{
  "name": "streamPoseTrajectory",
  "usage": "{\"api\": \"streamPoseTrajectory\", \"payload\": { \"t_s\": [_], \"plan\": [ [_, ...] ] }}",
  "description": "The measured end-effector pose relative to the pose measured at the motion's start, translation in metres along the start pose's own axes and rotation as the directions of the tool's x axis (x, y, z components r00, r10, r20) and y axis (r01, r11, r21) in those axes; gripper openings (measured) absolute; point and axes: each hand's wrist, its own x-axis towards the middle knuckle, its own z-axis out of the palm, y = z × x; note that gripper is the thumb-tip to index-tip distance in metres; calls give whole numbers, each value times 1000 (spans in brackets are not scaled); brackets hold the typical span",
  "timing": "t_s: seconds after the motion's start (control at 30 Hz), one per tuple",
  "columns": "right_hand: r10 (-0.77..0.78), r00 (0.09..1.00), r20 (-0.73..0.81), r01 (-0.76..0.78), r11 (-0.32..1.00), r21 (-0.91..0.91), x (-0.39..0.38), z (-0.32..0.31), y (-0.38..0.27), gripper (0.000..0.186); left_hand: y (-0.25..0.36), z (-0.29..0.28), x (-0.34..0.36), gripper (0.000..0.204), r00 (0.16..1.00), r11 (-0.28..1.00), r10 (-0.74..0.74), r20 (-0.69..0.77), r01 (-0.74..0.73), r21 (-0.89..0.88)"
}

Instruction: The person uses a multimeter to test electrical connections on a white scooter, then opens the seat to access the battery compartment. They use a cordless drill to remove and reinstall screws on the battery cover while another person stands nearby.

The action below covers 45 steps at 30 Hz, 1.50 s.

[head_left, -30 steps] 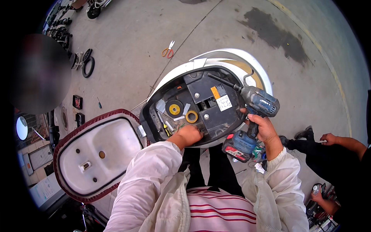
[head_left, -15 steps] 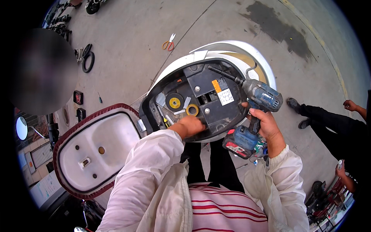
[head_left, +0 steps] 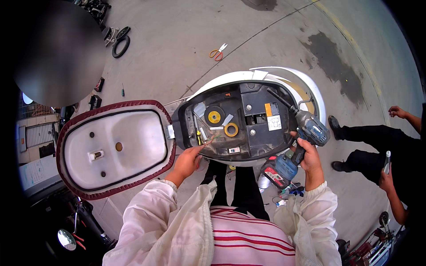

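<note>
My right hand (head_left: 309, 155) is wrapped round the grip of a blue-grey cordless impact wrench (head_left: 313, 126). Its long dark socket extension points up and left over the right end of a black under-seat storage bin (head_left: 248, 156). At the bin's near left rim is my left hand (head_left: 187, 162), fingers closed; a thin reddish strand shows by the fingertips, too small to name. Inside the bin lie a black disc with yellow centre (head_left: 214, 117), a roll of tan tape (head_left: 230, 129), a yellow-handled screwdriver (head_left: 199, 136) and a small white-and-red item (head_left: 234, 150).
A maroon-edged seat (head_left: 117, 148) lies flipped open, left of the bin. White scooter bodywork (head_left: 222, 80) surrounds it. Scissors (head_left: 218, 52) and a screwdriver (head_left: 123, 90) rest on the concrete. Another person's legs (head_left: 368, 135) stand at the right. Loose parts (head_left: 290, 191) lie below the wrench.
My left hand has drawn back leftward from inside the bin to its near left rim, uncovering the small white-and-red item. The wrench stays in my right hand. The whole view has shifted.
</note>
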Motion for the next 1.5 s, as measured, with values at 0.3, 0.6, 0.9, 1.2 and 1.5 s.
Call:
{"api": "streamPoseTrajectory", "payload": {
  "t_s": [0.3, 0.6, 0.9, 1.2, 1.5],
  "plan": [
    [-24, 994, -107, 20, 999, -41, -21, 11, -6, 57, 39, 44, -2, 43, 977, 986, 159, 141, -151, -66],
    [-76, 981, -176, 31, 968, -249, -103, 50, -21, 39, 6, -32, -40, 35, 919, 987, -89, -385, 30, -155],
    [-36, 953, -302, -210, 641, -738, -143, 85, -39, 28, -9, -53, -57, 33, 959, 993, -76, -272, 47, -111],
    [-165, 985, -49, -39, 62, -997, -146, 104, -42, 27, 36, 98, 57, 36, 986, 921, -140, 87, 162, -356],
    [-115, 993, 40, 35, -46, -998, -127, 122, -58, 26, 49, 104, 77, 37, 929, 873, -363, 69, 365, -324]
  ]
}}
